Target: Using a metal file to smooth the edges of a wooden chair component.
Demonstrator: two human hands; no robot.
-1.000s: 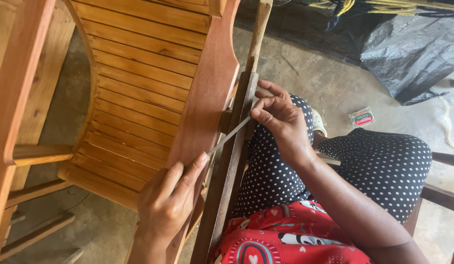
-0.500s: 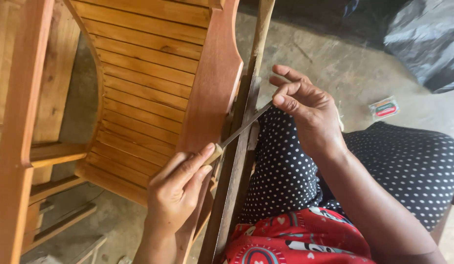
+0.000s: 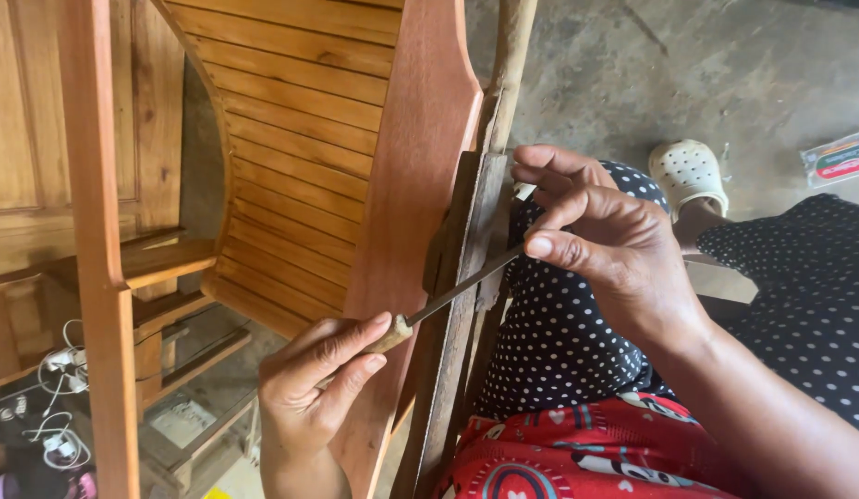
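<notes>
A thin metal file [image 3: 462, 288] with a pale wooden handle lies slanted across the edge of a dark upright wooden bar [image 3: 462, 277]. My left hand [image 3: 314, 379] grips the handle at the lower end. My right hand [image 3: 605, 245] pinches the file's far tip between thumb and forefinger. Beside the bar stands a reddish-brown curved wooden chair side [image 3: 406, 176], with a slatted wooden seat back [image 3: 291, 120] behind it.
My legs in black dotted cloth [image 3: 559, 342] and a red printed cloth [image 3: 577, 457] sit under the right arm. A white clog [image 3: 690, 174] and a small packet [image 3: 840, 159] lie on the concrete floor. Chair legs [image 3: 101, 259] and white cables [image 3: 55, 370] are at left.
Both hands slid the file along the bar's edge; the right hand moved up and away, the left followed. The camera view shifted left and closer.
</notes>
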